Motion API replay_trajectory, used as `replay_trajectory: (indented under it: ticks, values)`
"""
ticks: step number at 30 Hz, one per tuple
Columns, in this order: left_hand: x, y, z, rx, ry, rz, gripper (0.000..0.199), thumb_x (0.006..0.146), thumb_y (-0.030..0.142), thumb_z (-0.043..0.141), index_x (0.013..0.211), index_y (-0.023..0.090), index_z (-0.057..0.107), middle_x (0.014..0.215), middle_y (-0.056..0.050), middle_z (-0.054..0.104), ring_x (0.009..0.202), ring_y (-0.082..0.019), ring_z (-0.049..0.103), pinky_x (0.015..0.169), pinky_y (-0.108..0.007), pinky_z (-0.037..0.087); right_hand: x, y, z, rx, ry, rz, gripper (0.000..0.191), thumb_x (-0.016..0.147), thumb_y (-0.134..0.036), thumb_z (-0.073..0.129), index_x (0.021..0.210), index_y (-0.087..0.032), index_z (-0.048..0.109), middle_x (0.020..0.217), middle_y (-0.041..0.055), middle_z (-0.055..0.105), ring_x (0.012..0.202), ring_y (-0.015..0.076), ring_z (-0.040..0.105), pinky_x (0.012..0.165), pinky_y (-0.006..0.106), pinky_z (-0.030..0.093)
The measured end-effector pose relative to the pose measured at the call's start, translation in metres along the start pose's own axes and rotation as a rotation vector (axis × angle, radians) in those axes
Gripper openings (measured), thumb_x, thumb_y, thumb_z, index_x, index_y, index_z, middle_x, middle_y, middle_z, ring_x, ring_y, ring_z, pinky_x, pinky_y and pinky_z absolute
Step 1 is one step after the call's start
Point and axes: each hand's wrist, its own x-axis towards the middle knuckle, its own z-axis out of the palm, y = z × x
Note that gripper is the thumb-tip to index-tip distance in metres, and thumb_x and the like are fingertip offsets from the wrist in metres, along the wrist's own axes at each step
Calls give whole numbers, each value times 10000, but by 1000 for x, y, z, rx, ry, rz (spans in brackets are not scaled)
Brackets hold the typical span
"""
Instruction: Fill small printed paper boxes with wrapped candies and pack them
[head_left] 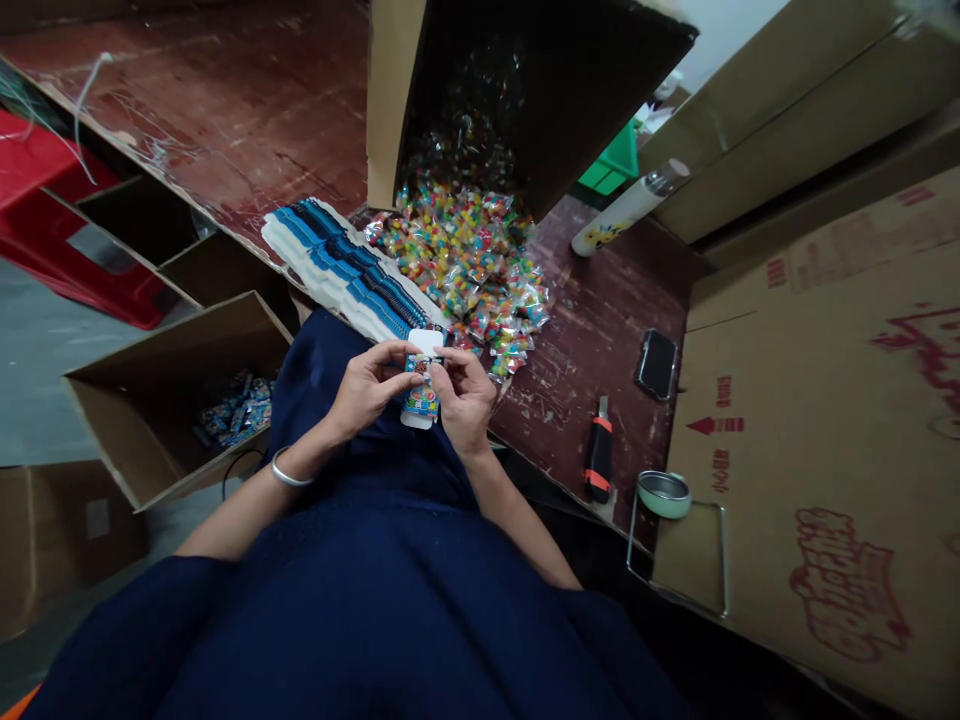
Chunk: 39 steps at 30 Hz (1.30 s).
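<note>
A small blue printed box [421, 398] with a raised white flap is held between both hands over the lap. My left hand [369, 388] pinches its left side near the top. My right hand [465, 395] grips the right side, thumb on the front. Just beyond the hands, a row of flattened blue and white boxes [349, 265] lies fanned along the table edge. Beside it, many clear packets of colourful candy [469, 255] spill from a large carton [388, 110] lying on its side.
An open carton [176, 385] with filled blue boxes [238, 408] stands at the left, near a red stool [67, 220]. On the table's right lie a cutter [599, 450], phone [657, 364] and bottle [626, 210]. A green cup [664, 495] sits by large cartons [817, 420].
</note>
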Motion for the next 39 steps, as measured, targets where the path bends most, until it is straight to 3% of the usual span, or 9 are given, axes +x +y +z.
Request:
replay_trajectory:
  ticks: [3, 6, 10, 14, 19, 26, 31, 35, 39]
  values:
    - [2, 1, -1, 31, -50, -35, 404, 719, 364, 891, 1020, 159, 718, 940, -28, 711, 721, -144, 710, 660, -251, 624, 3, 3, -3, -40, 8, -60, 177, 935, -396, 700, 877, -230, 678, 937, 24, 680, 848, 168, 667, 756, 300, 567]
    - [2, 3, 0, 62, -6, -1, 396, 705, 334, 890, 997, 166, 681, 940, -25, 690, 797, -154, 706, 674, -237, 621, 6, 4, -3, 8, -10, -56, 195, 920, -402, 724, 876, -230, 646, 1088, 57, 694, 991, 198, 690, 846, 330, 582]
    - [2, 5, 2, 62, 44, 2, 486, 676, 279, 903, 1042, 192, 594, 888, 13, 639, 746, -119, 675, 632, -195, 592, 10, -1, 1, 133, 6, 7, 284, 874, -442, 785, 985, -258, 599, 927, 8, 701, 855, 174, 693, 830, 333, 594]
    - [1, 8, 0, 75, 9, 17, 458, 702, 245, 875, 1054, 190, 588, 921, -2, 640, 790, -125, 680, 664, -205, 610, 18, -10, -1, 155, -117, 67, 340, 830, -518, 813, 809, -239, 619, 840, 6, 679, 797, 172, 659, 769, 320, 578]
    - [3, 13, -5, 128, -75, 58, 476, 711, 205, 861, 1116, 187, 611, 917, -4, 657, 779, -123, 677, 673, -207, 616, 26, -11, -13, 145, -215, 237, 334, 759, -498, 872, 840, -222, 702, 801, -8, 697, 716, 151, 632, 702, 299, 551]
    - [2, 16, -7, 125, -193, 0, 532, 768, 230, 845, 1255, 201, 635, 973, -32, 710, 699, -114, 694, 615, -195, 595, 33, -4, -20, 107, -198, 272, 366, 738, -513, 870, 710, -204, 676, 654, -30, 628, 597, 125, 530, 567, 269, 459]
    - [2, 14, -6, 91, -174, -25, 535, 759, 228, 850, 1268, 196, 690, 993, -46, 748, 729, -137, 727, 659, -230, 624, 28, -6, -21, 37, -221, 118, 323, 860, -497, 778, 744, -210, 683, 752, -2, 679, 707, 153, 604, 663, 293, 520]
    - [1, 10, -4, 68, -132, -50, 409, 748, 261, 858, 1135, 175, 756, 993, -55, 767, 753, -152, 741, 700, -255, 634, 18, -4, -25, 10, -254, -6, 225, 946, -424, 708, 835, -229, 718, 954, 34, 720, 893, 186, 690, 776, 324, 575]
    - [1, 5, -1, 90, -98, -27, 306, 753, 307, 856, 1001, 152, 765, 980, -71, 769, 820, -172, 736, 712, -252, 619, 6, 1, -29, -41, -294, -67, 129, 916, -367, 753, 972, -252, 736, 1098, 52, 708, 999, 202, 712, 804, 326, 607]
